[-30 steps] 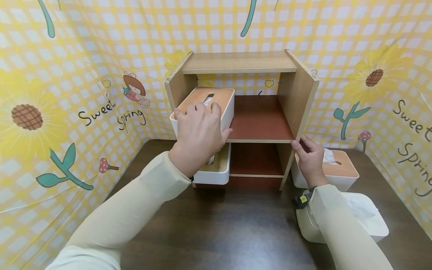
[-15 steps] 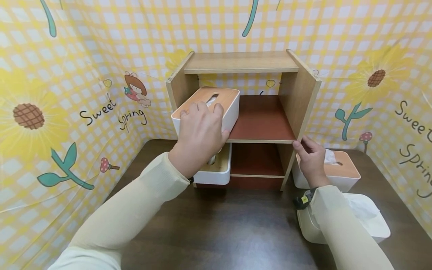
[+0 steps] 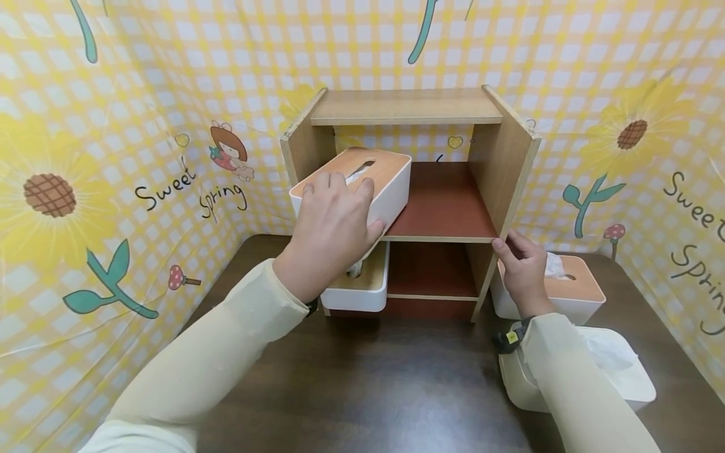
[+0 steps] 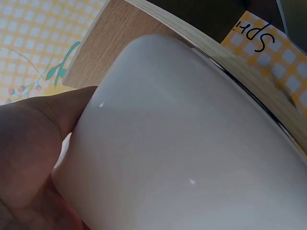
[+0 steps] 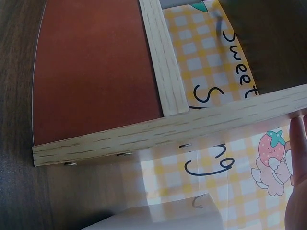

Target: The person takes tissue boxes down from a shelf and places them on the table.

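One held box (image 3: 391,195): white with wooden lid, at the left part of the middle board (image 3: 447,201), turned askew, its near end reaching out past the front edge; whether its whole bottom rests there, I cannot tell
Left hand (image 3: 331,233): clamped on the near end of this box, fingers over the lid, thumb against the side wall
Right hand (image 3: 522,270): thumb and fingers closed on the front edge of the right side panel (image 3: 512,167), as I judge to steady the shelf unit (image 3: 404,104)
Lower box (image 3: 357,301): inside the unit below the board, at the left, front end sticking out, partly hidden behind the left hand; neither hand grips it
Wood-topped box (image 3: 580,286): on the dark table (image 3: 340,390), right of the unit, with a tissue (image 3: 555,267) at its slot
White box (image 3: 523,387): also on the table, nearer to the person, partly under the right sleeve (image 3: 589,384)
Shelf and table together: by count half and half; the held box seems the unfinished step, since it is neither squared nor released, and both table boxes are not in hand
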`<state>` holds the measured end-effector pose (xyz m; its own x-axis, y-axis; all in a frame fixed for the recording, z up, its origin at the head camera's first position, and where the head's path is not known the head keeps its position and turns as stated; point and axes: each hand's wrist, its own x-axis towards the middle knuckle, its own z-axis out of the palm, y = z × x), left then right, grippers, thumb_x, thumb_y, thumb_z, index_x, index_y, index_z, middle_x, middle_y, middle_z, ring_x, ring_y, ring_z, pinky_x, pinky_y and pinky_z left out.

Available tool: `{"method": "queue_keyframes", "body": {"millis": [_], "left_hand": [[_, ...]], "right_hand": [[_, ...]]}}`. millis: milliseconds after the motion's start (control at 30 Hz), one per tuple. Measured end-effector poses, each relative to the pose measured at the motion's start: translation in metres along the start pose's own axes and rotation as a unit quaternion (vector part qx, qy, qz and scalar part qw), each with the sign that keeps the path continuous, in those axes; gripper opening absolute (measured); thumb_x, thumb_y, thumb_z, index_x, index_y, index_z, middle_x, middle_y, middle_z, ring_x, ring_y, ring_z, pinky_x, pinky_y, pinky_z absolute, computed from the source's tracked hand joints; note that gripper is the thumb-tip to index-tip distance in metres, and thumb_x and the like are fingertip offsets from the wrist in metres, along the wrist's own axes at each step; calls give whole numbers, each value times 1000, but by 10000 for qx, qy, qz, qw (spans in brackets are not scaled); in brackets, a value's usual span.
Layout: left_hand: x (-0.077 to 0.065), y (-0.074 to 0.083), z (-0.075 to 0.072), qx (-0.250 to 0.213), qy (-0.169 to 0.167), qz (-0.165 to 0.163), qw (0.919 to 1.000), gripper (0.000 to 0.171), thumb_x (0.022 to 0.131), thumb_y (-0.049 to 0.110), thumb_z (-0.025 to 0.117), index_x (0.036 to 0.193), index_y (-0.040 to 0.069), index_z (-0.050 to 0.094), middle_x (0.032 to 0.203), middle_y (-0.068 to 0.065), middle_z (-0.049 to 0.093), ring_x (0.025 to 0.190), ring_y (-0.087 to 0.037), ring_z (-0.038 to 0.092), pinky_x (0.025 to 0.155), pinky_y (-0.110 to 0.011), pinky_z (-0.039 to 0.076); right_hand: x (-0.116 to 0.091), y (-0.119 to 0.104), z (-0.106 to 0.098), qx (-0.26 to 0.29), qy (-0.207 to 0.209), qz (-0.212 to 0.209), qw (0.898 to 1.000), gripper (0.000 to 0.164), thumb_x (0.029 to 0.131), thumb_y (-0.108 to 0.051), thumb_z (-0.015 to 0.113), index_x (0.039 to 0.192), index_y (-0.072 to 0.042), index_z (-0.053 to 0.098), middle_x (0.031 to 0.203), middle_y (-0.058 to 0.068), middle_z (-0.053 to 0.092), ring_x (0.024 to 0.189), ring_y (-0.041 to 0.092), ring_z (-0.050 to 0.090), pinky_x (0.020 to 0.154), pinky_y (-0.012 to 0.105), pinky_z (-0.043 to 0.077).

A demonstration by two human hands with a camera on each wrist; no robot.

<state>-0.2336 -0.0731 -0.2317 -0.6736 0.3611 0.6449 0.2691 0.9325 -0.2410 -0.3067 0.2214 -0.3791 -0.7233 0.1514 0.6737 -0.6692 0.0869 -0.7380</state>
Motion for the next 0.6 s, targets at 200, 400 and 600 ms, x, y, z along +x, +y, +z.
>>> {"method": "queue_keyframes", "body": {"millis": [200,400,600], "left_hand": [[-2,-8,3,-496,394,427,9971,38,78,36,78,93,5,61,71,-17,50,80,-39,47,71,-50,42],[-4,-14,6,-664,613,789,9928,42,76,36,80,99,4,65,67,-12,45,77,-38,45,76,-48,41],[-6,-20,5,-1034,669,938,9879,43,76,34,80,105,6,67,72,-12,47,81,-38,45,85,-54,39]], "right_hand": [[0,1,-1,-114,28,-36,9999,31,88,6,64,116,18,60,103,-17,67,89,0,63,77,16,49],[0,4,-2,-169,82,-68,9998,28,88,7,63,112,20,62,100,-17,68,86,-1,62,76,16,49],[-1,4,-1,-79,48,-5,10000,29,88,8,62,114,20,60,100,-17,68,88,0,62,78,16,49]]}}
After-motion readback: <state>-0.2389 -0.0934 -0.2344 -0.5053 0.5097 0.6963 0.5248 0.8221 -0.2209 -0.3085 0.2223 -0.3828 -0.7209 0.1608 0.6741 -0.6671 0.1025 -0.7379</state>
